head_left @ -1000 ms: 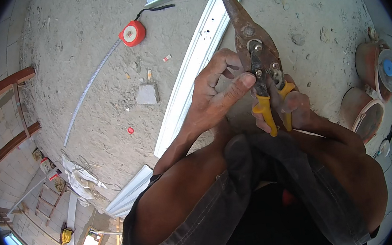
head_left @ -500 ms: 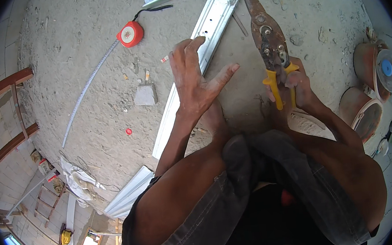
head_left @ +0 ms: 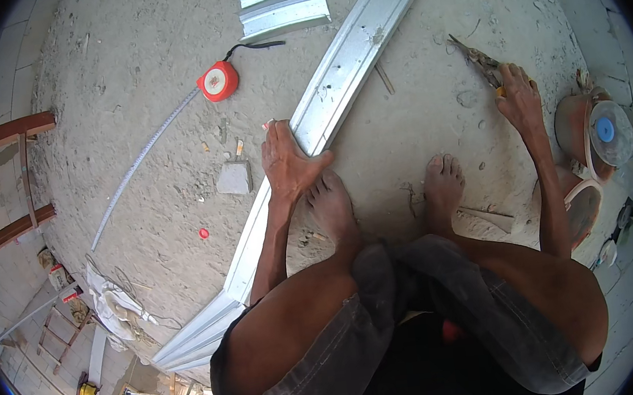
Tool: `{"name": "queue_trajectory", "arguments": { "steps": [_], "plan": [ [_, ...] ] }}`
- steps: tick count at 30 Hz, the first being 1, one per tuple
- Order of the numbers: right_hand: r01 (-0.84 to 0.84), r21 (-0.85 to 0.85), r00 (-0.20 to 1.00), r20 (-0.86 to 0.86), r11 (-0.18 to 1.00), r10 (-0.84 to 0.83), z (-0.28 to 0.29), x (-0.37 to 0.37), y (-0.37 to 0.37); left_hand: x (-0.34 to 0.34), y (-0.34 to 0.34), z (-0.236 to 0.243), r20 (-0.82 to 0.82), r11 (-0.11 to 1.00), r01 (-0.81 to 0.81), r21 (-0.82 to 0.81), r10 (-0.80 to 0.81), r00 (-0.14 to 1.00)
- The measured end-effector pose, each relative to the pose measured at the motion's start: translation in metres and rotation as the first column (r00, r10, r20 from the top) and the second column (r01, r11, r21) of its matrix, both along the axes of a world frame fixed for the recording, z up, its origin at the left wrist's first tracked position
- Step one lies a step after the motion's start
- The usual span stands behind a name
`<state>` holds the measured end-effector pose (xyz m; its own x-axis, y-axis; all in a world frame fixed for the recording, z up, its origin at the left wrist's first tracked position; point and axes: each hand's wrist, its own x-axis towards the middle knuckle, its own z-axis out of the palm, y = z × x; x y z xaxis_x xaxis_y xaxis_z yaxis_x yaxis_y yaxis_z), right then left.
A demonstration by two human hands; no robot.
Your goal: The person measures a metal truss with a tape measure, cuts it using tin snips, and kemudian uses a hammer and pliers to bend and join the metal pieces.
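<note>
A long silvery metal channel [head_left: 336, 81] runs diagonally over the dusty ground. My left hand [head_left: 288, 162] grips it across its width, fingers over the left edge and thumb at the right edge, beside my left foot. Out to the right, my right hand [head_left: 522, 98] has its fingers closed around the yellow handles of a pair of tin snips [head_left: 480, 60]. The rusty blades point up and left, low over the ground; whether they touch it I cannot tell. The palm hides most of the handles.
A red tape measure [head_left: 218, 81] lies left of the channel, its blade pulled out. Short metal offcuts [head_left: 285, 14] rest at the far side. A grey block [head_left: 234, 178] sits near my left hand. Buckets [head_left: 575, 127] stand at the right, and more metal strips [head_left: 200, 330] lie lower left.
My right hand has carried the tin snips away to the right and down toward the ground. My left hand, raised and spread before, has come down onto the metal channel.
</note>
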<state>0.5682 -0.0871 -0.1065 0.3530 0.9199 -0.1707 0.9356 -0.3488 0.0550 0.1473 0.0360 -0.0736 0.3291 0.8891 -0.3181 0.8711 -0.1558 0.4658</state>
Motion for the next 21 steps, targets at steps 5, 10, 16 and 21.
{"name": "queue_trajectory", "arguments": {
  "steps": [5,10,16,21],
  "plan": [
    [0.382,0.232,0.61,-0.79,0.894,-0.056,0.03,0.013,0.041,0.0,-0.013,0.052,0.03,0.937,0.08,0.339,-0.096,0.995],
    [0.868,-0.076,-0.28,-0.891,0.491,0.358,0.129,0.048,0.127,0.025,-0.018,0.072,0.229,0.906,0.074,0.417,-0.183,0.956],
    [0.871,0.204,-0.083,-0.835,0.447,0.544,0.148,0.084,0.129,0.031,-0.028,0.057,0.226,0.882,0.112,0.457,-0.237,0.945],
    [0.818,0.267,-0.171,-0.733,0.51,0.658,0.189,0.069,0.126,0.057,-0.026,0.075,0.077,0.883,0.193,0.427,-0.249,0.965]
  ]
}}
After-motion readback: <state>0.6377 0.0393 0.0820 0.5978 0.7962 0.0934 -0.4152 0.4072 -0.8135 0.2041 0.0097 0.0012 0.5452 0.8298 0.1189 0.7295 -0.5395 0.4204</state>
